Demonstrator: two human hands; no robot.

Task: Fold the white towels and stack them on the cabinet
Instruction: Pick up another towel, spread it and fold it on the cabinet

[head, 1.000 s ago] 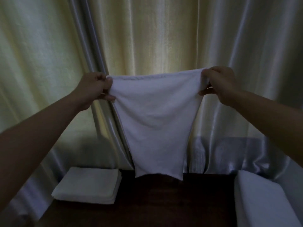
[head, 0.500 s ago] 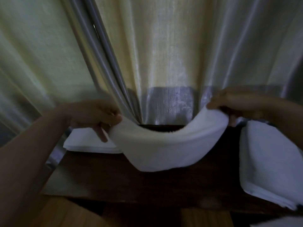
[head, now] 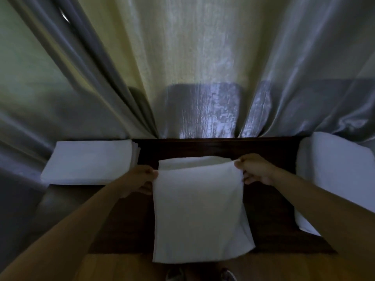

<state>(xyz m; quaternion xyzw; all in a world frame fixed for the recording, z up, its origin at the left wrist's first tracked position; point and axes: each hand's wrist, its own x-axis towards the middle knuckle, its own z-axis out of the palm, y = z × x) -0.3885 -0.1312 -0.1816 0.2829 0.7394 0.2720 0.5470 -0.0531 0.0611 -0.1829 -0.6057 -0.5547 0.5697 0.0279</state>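
A white towel (head: 197, 207) lies on the dark wooden cabinet top (head: 267, 211), doubled over, its near end hanging past the front edge. My left hand (head: 140, 180) pinches the towel's upper left corner. My right hand (head: 253, 169) pinches the upper right corner. A second layer of the towel shows just behind the held edge. A stack of folded white towels (head: 89, 163) sits at the cabinet's back left.
More white cloth (head: 332, 179) lies bulky at the cabinet's right end. Shiny curtains (head: 192, 67) hang right behind the cabinet. Wooden floor (head: 113, 266) and my shoes (head: 227, 275) show below the front edge.
The towel came down from hanging in the air in front of the curtain onto the cabinet top. Both hands lowered with it and kept their corners. The view tilted downward.
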